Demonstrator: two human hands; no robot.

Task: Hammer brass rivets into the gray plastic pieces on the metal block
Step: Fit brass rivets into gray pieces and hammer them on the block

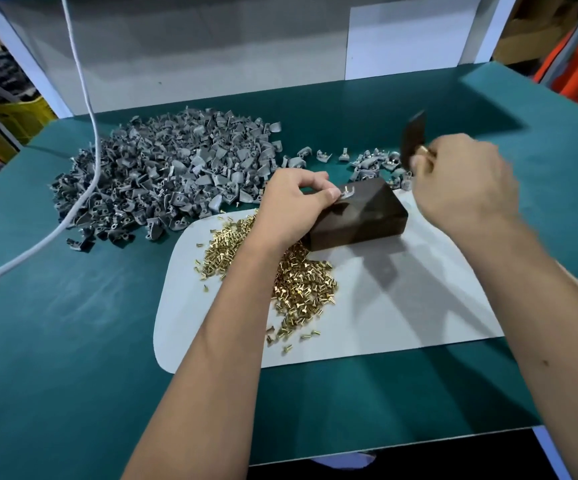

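A dark metal block (367, 216) lies on a white mat (401, 306) in the middle of the green table. My left hand (294, 199) pinches a small gray plastic piece (347, 193) against the block's top near its far left corner. My right hand (460, 181) grips a hammer (414, 135), whose dark, blurred head is raised above and to the right of the block. Loose brass rivets (301, 282) lie heaped on the mat in front of the block, partly under my left forearm.
A big heap of gray plastic pieces (162, 174) covers the table at the back left. A smaller scatter of gray pieces (370, 162) lies behind the block. A white cable (86, 98) hangs across the left heap. The table's front edge (384, 445) is close.
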